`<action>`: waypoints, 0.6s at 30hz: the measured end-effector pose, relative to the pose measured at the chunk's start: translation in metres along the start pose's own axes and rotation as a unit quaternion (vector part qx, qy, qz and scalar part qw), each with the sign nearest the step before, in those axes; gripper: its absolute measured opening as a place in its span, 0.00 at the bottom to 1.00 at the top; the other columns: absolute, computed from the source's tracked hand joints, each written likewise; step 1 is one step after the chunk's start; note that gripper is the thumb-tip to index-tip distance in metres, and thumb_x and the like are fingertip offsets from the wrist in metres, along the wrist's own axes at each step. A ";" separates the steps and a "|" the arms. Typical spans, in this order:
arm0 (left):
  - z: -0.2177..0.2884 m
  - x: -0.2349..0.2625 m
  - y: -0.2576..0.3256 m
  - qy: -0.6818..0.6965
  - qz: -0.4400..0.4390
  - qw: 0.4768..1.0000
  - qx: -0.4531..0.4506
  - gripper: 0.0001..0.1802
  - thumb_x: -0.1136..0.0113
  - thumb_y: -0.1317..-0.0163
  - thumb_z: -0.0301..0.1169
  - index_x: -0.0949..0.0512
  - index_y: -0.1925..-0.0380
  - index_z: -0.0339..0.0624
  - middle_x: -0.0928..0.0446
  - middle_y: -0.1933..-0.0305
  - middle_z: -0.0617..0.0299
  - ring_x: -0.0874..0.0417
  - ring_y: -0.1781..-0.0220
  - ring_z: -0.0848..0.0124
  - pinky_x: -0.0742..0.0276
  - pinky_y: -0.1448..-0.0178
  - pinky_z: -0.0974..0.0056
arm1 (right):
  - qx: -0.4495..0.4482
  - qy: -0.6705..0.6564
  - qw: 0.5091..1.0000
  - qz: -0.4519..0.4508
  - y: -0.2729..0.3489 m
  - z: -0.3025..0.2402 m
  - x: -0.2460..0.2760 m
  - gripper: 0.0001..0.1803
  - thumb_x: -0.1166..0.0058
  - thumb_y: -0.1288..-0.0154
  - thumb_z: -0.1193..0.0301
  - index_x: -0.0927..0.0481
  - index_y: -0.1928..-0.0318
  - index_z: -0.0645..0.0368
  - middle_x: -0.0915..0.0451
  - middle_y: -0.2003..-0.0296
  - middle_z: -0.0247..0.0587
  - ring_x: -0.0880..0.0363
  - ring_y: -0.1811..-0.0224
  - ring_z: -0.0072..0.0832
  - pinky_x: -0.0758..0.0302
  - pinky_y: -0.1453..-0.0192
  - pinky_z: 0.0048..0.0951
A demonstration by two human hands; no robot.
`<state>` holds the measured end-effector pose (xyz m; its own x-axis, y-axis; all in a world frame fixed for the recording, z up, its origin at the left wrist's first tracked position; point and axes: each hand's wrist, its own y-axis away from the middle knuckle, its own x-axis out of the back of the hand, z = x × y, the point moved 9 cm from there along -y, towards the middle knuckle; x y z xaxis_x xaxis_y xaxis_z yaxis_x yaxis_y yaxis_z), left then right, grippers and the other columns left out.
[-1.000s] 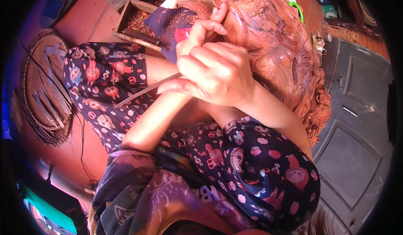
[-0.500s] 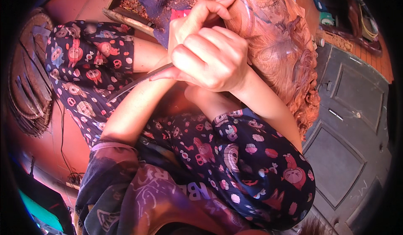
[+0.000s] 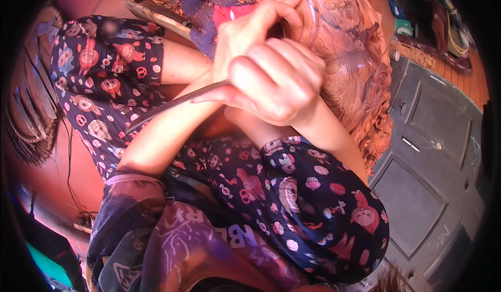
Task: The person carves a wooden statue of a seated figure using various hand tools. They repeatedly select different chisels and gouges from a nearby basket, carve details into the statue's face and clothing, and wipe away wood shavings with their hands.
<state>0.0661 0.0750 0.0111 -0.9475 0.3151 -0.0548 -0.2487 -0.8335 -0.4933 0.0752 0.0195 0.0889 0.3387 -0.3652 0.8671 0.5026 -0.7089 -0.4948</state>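
Observation:
My right hand [image 3: 282, 81] is closed in a fist round a long, thin, flat metal tool [image 3: 172, 103]. One end of the tool slants down to the left over my left forearm; its other end is hidden. Beyond the fist, my left hand [image 3: 242, 34] reaches across with some fingers stretched out and slightly bent onto a large carved piece of reddish-brown wood [image 3: 349, 57]. The right hand hides part of its palm and fingers. Swirling grain and a rough, ragged outer edge mark the wood.
Beyond my left knee stands a wooden box [image 3: 136, 8] with shavings, beside a dark blue cloth [image 3: 206, 5] strewn with chips and a red cloth [image 3: 227, 14]. At far left, a round basket [image 3: 26, 130] holds several thin tools. Grey panelled doors [image 3: 412, 198] lie at right.
The right fist has shifted right and slightly down with the tool in it. My left hand has moved a little right along the wood, and more of the red cloth shows.

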 end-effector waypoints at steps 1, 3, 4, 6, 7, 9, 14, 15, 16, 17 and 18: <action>0.000 -0.003 0.002 -0.017 0.029 0.999 -0.006 0.08 0.48 0.32 0.28 0.23 0.57 0.39 0.20 0.40 0.44 0.23 0.32 0.55 0.21 0.35 0.60 | -0.022 0.020 0.999 -0.022 0.003 0.003 0.001 0.23 0.35 0.44 0.45 0.26 0.75 0.50 0.33 0.77 0.29 0.27 0.77 0.23 0.28 0.73 0.27; -0.002 -0.003 0.001 -0.001 0.017 1.000 0.018 0.08 0.49 0.31 0.29 0.23 0.56 0.40 0.19 0.42 0.45 0.18 0.37 0.58 0.19 0.40 0.65 | -0.010 0.011 1.000 -0.006 0.000 0.008 0.001 0.23 0.34 0.45 0.46 0.26 0.76 0.50 0.34 0.78 0.29 0.27 0.78 0.24 0.28 0.73 0.27; -0.005 -0.001 0.001 0.018 -0.001 0.999 0.043 0.08 0.49 0.30 0.29 0.23 0.56 0.40 0.18 0.43 0.46 0.16 0.39 0.61 0.19 0.42 0.66 | -0.004 0.004 1.000 0.007 -0.001 0.010 -0.002 0.23 0.34 0.45 0.46 0.26 0.76 0.50 0.34 0.78 0.29 0.27 0.78 0.24 0.28 0.73 0.27; -0.007 0.004 -0.001 0.078 -0.008 0.994 0.070 0.08 0.49 0.30 0.29 0.23 0.56 0.40 0.17 0.44 0.46 0.15 0.41 0.63 0.19 0.43 0.68 | 0.006 -0.034 0.999 0.029 -0.006 0.009 -0.005 0.24 0.34 0.45 0.45 0.26 0.75 0.50 0.33 0.78 0.28 0.27 0.78 0.24 0.27 0.73 0.27; -0.007 0.006 -0.002 0.120 0.005 0.990 0.074 0.08 0.49 0.30 0.29 0.23 0.55 0.40 0.17 0.44 0.47 0.15 0.41 0.63 0.19 0.44 0.69 | 0.024 -0.047 0.998 0.031 -0.009 0.005 -0.006 0.24 0.34 0.45 0.45 0.26 0.76 0.50 0.33 0.78 0.29 0.26 0.77 0.24 0.27 0.72 0.27; -0.007 0.008 -0.001 0.141 0.019 0.988 0.056 0.08 0.48 0.31 0.29 0.24 0.55 0.40 0.17 0.44 0.46 0.15 0.40 0.61 0.19 0.43 0.68 | 0.040 -0.053 0.997 0.039 -0.010 0.002 -0.007 0.24 0.35 0.44 0.46 0.26 0.76 0.50 0.33 0.78 0.29 0.26 0.77 0.24 0.27 0.72 0.27; -0.008 0.001 -0.002 0.068 0.000 0.998 -0.006 0.08 0.46 0.34 0.26 0.24 0.56 0.40 0.19 0.41 0.44 0.20 0.35 0.57 0.21 0.35 0.61 | 0.014 -0.007 1.000 0.014 -0.003 0.005 -0.004 0.24 0.35 0.44 0.46 0.26 0.77 0.51 0.33 0.78 0.29 0.26 0.77 0.24 0.27 0.73 0.27; -0.009 -0.001 -0.001 0.082 -0.006 0.997 -0.010 0.08 0.46 0.34 0.26 0.24 0.56 0.40 0.19 0.41 0.44 0.20 0.35 0.57 0.21 0.35 0.61 | 0.021 -0.003 1.000 0.020 -0.002 0.007 -0.007 0.24 0.35 0.44 0.46 0.26 0.77 0.51 0.33 0.78 0.29 0.26 0.77 0.24 0.27 0.73 0.27; -0.009 -0.002 -0.001 0.094 -0.010 0.995 -0.015 0.08 0.46 0.34 0.26 0.24 0.56 0.40 0.19 0.41 0.44 0.20 0.34 0.57 0.21 0.34 0.60 | 0.038 -0.025 0.998 0.034 -0.006 0.007 -0.009 0.24 0.35 0.44 0.46 0.26 0.77 0.51 0.32 0.78 0.29 0.26 0.77 0.23 0.27 0.73 0.26; -0.009 -0.002 0.002 0.082 -0.017 0.996 -0.001 0.08 0.46 0.34 0.26 0.24 0.56 0.40 0.19 0.41 0.44 0.20 0.35 0.57 0.21 0.34 0.60 | 0.037 -0.041 0.998 0.034 -0.007 0.005 -0.011 0.23 0.36 0.43 0.46 0.26 0.76 0.51 0.32 0.78 0.28 0.26 0.76 0.23 0.28 0.73 0.26; -0.004 0.000 0.001 0.069 -0.024 0.997 0.010 0.08 0.46 0.34 0.27 0.24 0.56 0.41 0.19 0.41 0.44 0.20 0.35 0.57 0.21 0.34 0.60 | 0.047 -0.052 0.997 0.037 -0.007 0.004 -0.009 0.23 0.37 0.41 0.46 0.26 0.76 0.51 0.32 0.78 0.28 0.26 0.76 0.23 0.28 0.73 0.26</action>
<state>0.0669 0.0761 0.0068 -0.8980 0.4135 -0.1503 -0.2989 -0.8240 -0.4813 0.0721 0.0301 0.0838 0.4566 -0.3462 0.8195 0.5430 -0.6212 -0.5650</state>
